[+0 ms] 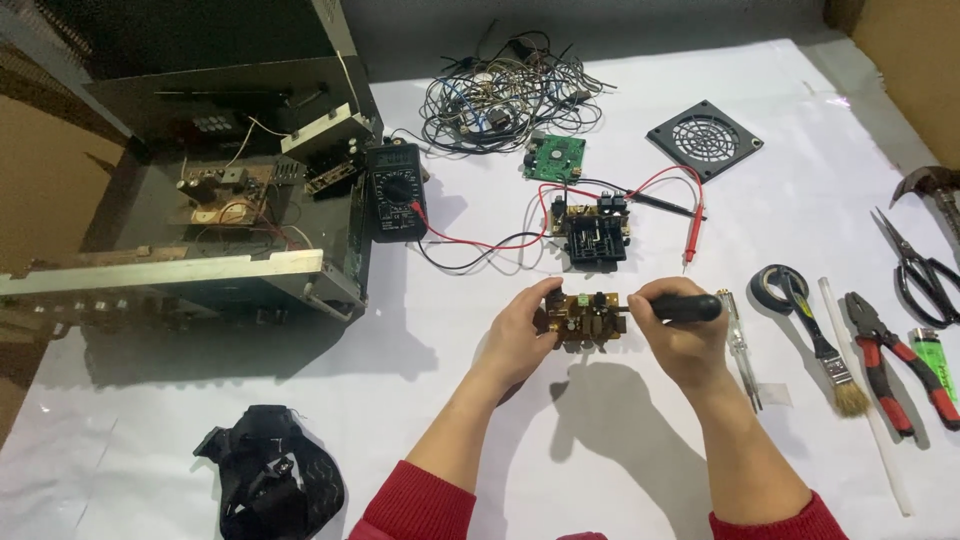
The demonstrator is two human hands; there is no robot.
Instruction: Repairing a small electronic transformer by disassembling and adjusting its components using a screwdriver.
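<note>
Head view: left hand point(522, 328) grips small brown circuit board point(588, 318), raised above white counter point(500, 420). Right hand point(678, 330) closed round black-handled screwdriver point(678, 307), tip at board's right edge. Step looks like loosening a fastener; steady board, keep tip seated. Multimeter point(395, 191) behind.

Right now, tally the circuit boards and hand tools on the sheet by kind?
Circuit boards: 3 (brown board in left hand, green, black-sink board)
Screwdrivers: 2 (black-handled one in right hand, clear tester)
Pliers: 1
Scissors: 1
Brush: 1
Total: 8
</note>
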